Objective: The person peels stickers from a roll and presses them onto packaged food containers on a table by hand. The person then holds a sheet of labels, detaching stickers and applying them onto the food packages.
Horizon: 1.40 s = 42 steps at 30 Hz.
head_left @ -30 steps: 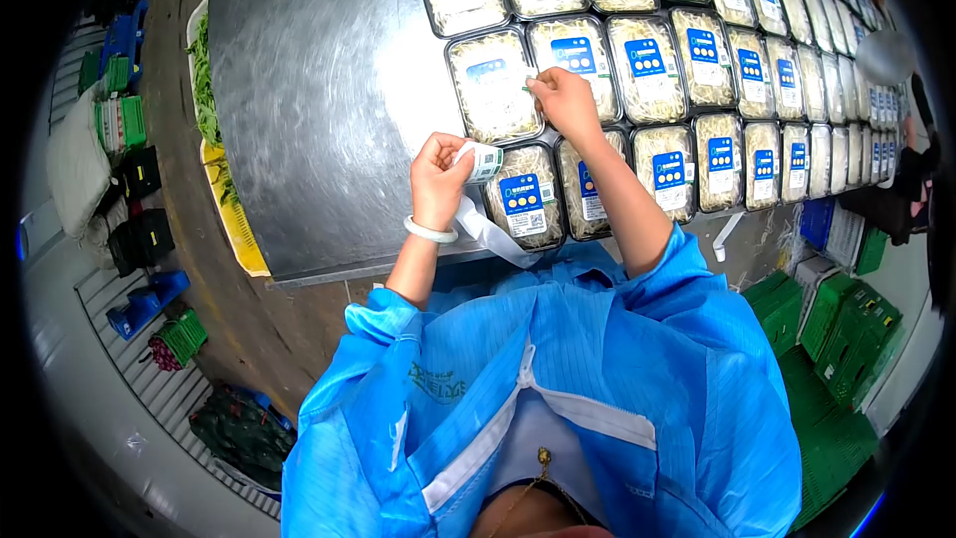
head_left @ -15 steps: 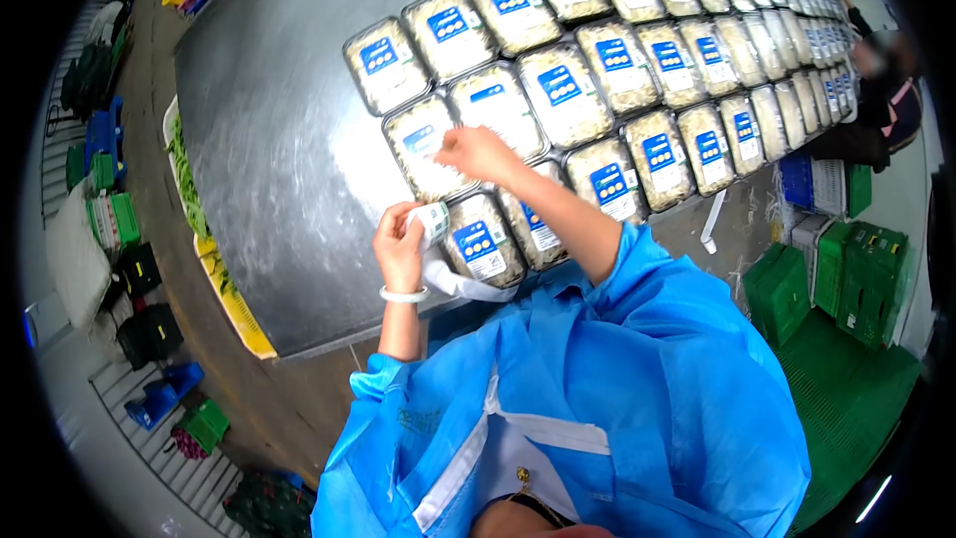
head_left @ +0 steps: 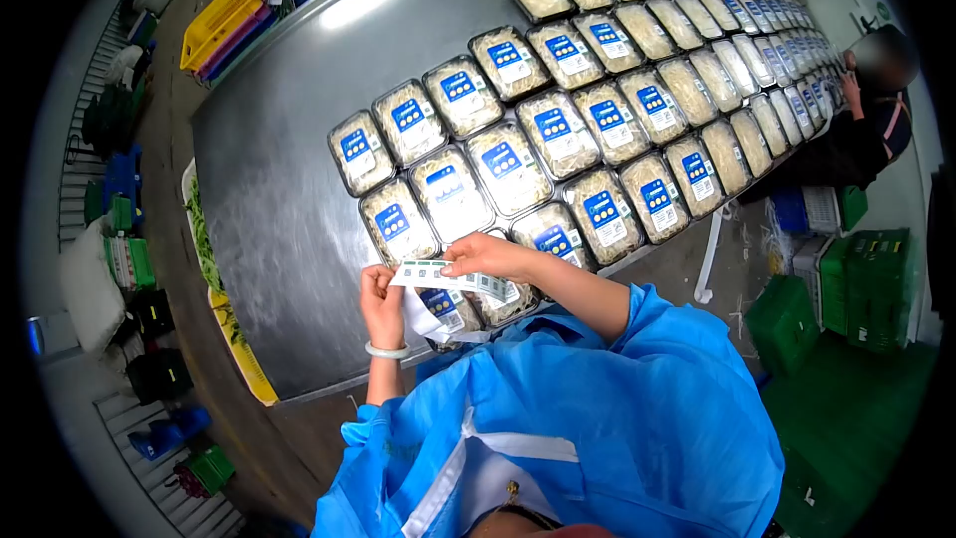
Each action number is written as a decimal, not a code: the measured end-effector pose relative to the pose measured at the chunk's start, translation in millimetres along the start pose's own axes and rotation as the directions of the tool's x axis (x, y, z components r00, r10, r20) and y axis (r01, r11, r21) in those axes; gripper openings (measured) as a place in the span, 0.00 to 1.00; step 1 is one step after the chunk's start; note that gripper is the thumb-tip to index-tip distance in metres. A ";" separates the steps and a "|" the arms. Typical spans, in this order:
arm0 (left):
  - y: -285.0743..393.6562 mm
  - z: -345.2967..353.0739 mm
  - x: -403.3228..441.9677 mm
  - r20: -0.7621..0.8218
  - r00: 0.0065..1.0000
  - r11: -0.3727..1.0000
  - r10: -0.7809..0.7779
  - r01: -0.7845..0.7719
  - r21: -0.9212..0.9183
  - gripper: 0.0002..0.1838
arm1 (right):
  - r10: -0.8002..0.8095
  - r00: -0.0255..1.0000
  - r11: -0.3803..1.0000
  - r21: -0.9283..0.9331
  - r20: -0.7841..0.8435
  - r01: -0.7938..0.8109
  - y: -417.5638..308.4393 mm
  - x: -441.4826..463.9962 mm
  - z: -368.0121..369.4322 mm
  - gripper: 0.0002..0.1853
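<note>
A strip of white labels with small printed codes (head_left: 423,276) stretches between my two hands. My left hand (head_left: 381,301), with a white bangle at the wrist, pinches its left end. The fingers of my right hand (head_left: 486,256) are closed on the strip farther right. Below them, a loose white paper tail (head_left: 426,322) curls over the nearest packs. A clear-topped black tray of pale, shredded-looking food (head_left: 394,230) with a blue label lies just beyond the hands. Another labelled tray (head_left: 446,311) is partly covered by the strip.
Rows of similar trays (head_left: 609,125) cover the right side of the metal table (head_left: 269,209); some lack blue labels. Yellow crates (head_left: 221,25) stand beyond the far left edge. Another person (head_left: 876,105) is at the right end. Green crates (head_left: 866,284) stand on the floor at right.
My right hand has come back from a tray to the label strip, which is now stretched out between both hands. The view has shifted, showing more of the far rows.
</note>
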State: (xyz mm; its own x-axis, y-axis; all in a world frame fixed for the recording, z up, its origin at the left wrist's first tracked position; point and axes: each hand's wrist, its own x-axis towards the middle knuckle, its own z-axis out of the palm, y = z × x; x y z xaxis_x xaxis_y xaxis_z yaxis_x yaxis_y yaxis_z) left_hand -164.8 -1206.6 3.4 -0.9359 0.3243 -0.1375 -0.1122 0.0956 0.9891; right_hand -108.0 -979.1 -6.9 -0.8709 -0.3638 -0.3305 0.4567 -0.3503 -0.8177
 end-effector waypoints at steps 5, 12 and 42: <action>21.1 32.3 -14.5 -0.033 0.998 0.998 -0.054 0.053 -0.022 0.08 | 0.003 0.999 1.000 0.031 0.039 -0.005 -3.5 -26.9 -17.8 0.11; 30.8 57.5 -23.9 -0.104 0.993 0.998 -0.052 0.055 0.034 0.08 | -0.057 0.991 0.971 -0.226 0.119 0.083 -13.6 -42.8 -29.6 0.13; 6.2 3.1 -118.8 0.329 0.944 0.993 -0.003 0.042 -0.110 0.15 | -0.140 0.937 0.970 -0.232 -0.319 0.066 95.3 -182.8 57.5 0.11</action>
State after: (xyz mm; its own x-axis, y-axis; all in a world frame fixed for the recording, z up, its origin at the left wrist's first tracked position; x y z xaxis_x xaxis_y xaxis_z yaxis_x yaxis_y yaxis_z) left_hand -53.3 -1241.7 25.8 -0.7737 0.6153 -0.1507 -0.1872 0.0052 0.9823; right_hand 105.2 -995.6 2.7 -0.9382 -0.0163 -0.3458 0.3437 -0.1638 -0.9247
